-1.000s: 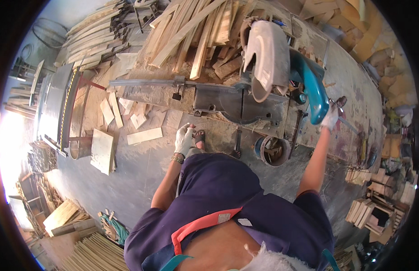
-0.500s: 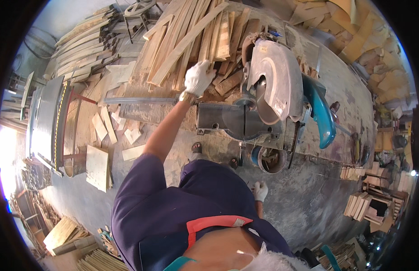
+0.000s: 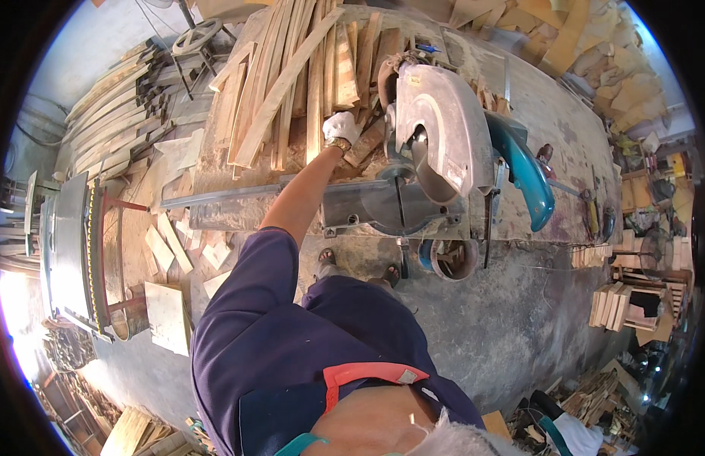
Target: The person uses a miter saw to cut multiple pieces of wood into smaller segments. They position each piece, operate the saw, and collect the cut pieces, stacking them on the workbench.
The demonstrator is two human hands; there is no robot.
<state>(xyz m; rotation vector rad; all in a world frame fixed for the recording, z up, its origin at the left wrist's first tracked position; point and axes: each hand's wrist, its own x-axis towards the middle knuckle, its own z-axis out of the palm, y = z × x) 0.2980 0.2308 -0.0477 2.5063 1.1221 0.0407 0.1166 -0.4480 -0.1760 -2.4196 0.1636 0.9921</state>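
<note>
My left hand (image 3: 340, 126), in a white glove, reaches to the ends of the loose wooden boards (image 3: 286, 91) piled at the back of the workbench (image 3: 561, 152). Its fingers are curled over among the boards; what they grip is hidden. Just right of it stands a mitre saw, its metal guard (image 3: 444, 114) raised over the dark slotted base (image 3: 352, 209). The saw's teal handle (image 3: 531, 197) is unheld. A long metal rail (image 3: 216, 197) runs leftward from the base. My right hand is not in view.
A bucket with offcuts (image 3: 451, 262) stands below the bench front. On the left are a steel-topped machine (image 3: 67, 251), scattered offcuts (image 3: 161, 245) and stacked planks (image 3: 113, 99). Small wooden crates (image 3: 633, 304) stand at the right, with a heap of yellowish sheets (image 3: 565, 38) behind.
My right hand has let go of the saw handle, dropped and left the view. My left arm has reached forward onto the board pile. The saw's head has swung up.
</note>
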